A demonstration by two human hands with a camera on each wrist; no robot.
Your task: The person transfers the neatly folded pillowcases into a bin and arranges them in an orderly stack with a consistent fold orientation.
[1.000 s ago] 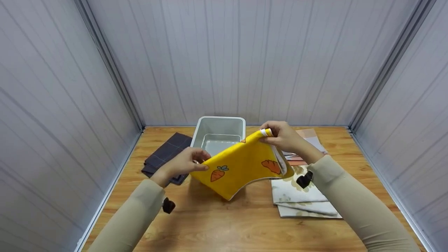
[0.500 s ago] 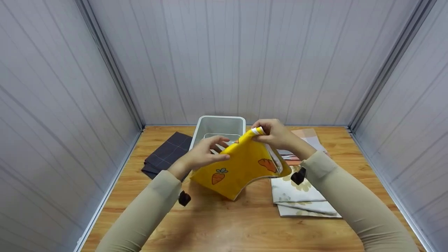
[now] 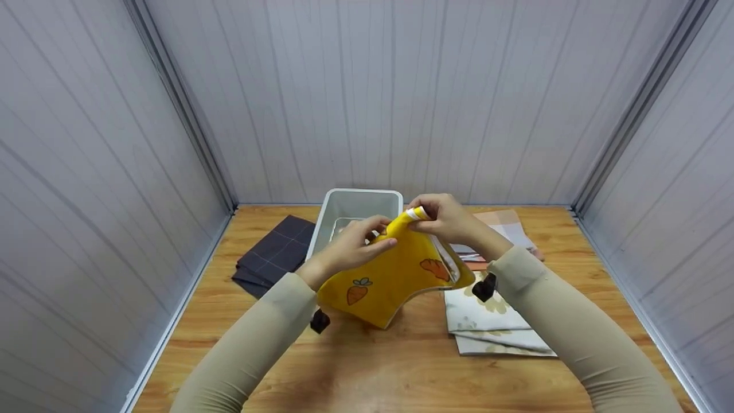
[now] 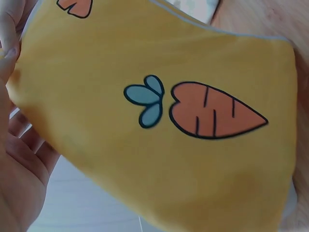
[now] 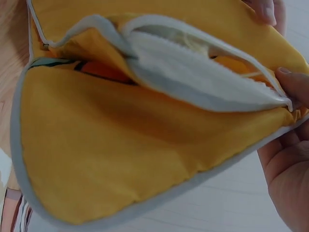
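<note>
A folded yellow cloth (image 3: pixel 395 281) with carrot prints and white edging hangs between both hands, in front of the grey bin. My right hand (image 3: pixel 450 221) pinches its top right corner, thumb in front. On the top edge, just left of that, my left hand (image 3: pixel 355 246) grips the cloth between thumb and fingers. In the left wrist view a large carrot print (image 4: pixel 217 110) faces the camera, with fingers partly hidden behind the fabric. The right wrist view shows the folded layers parting around white lining (image 5: pixel 178 67), below the left fingertips (image 5: pixel 263 8).
A light grey bin (image 3: pixel 397 198) stands at the back, partly covered by the cloth and left hand. Left of it lies a folded dark checked cloth (image 3: pixel 278 252). Folded white floral cloth (image 3: pixel 499 321) and a peach-and-white cloth (image 3: pixel 507 226) lie on the right. Panel walls enclose the table (image 3: pixel 401 378).
My left hand has slid up and right along the cloth's top edge, toward the right hand, loosening and gripping again. The right hand has shifted slightly left with its corner.
</note>
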